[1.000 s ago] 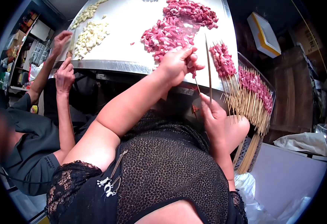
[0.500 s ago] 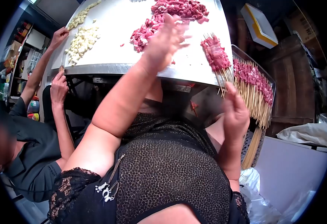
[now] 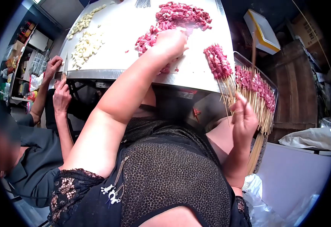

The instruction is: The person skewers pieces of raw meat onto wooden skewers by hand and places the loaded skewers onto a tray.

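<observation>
My left hand (image 3: 173, 42) is over the near edge of the raw meat pile (image 3: 182, 16) on the white-topped table (image 3: 116, 34). Its fingers curl downward, and what they hold is hidden. Low on the right, my right hand (image 3: 245, 121) has its fingers pinched together. A blurred wooden skewer (image 3: 253, 53) rises above that hand and seems to be in its grip. Beside it, a small stack of meat skewers (image 3: 218, 62) lies on the table's right edge, bare sticks toward me. A tray of meat skewers (image 3: 262, 87) stands further right.
At my left a person's hand (image 3: 61, 96) holds a knife (image 3: 66, 62) at the table edge. Peeled garlic cloves (image 3: 86, 47) lie in heaps on the left. Thin metal sticks (image 3: 143, 3) are at the far edge. A white-and-yellow box (image 3: 263, 30) stands behind the tray.
My left hand has gone from spread fingers to curled ones over the meat. My right hand has closed into a pinch, and a blurred skewer now shows above it. The co-worker's knife has come into view.
</observation>
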